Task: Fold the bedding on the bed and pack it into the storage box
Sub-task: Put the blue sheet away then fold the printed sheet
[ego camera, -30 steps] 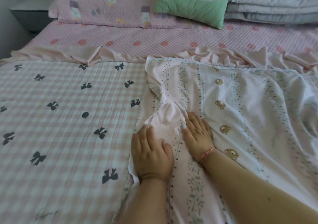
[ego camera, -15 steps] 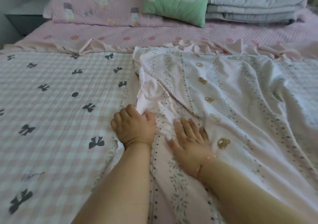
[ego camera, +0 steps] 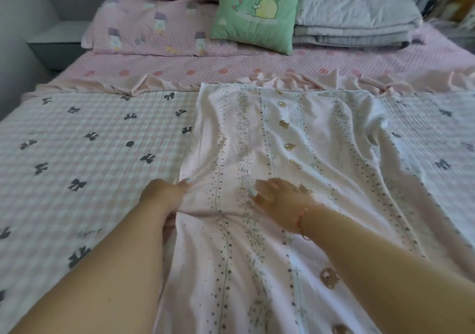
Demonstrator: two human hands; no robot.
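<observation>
- The pale pink printed cotton sheet [ego camera: 295,154], spread on the bed, is pinched at its edge by the left hand [ego camera: 164,195].
- It is pressed flat beneath the open right hand [ego camera: 280,195].
- Folding is judged barely begun; no storage box is seen.

**Soft daylight, hazy picture, edges bending**

Even, diffuse light across the bed [ego camera: 257,64], bright enough but flat and milky, with a pale pink cast. No hard shadows anywhere; only faint grey shading sits in the wrinkles of the printed sheet [ego camera: 295,154] and under the forearms. The far right corner glows brightest, washed out near the grey folded quilt [ego camera: 354,22]. No sharp glare. The right hand [ego camera: 280,197] smears with motion blur, fingers ghosted; the left hand [ego camera: 164,195] is a little soft too. Fine print detail is mushy throughout. Wide-angle warp bows the bed's left and right edges, and the near forearms balloon large.
</observation>
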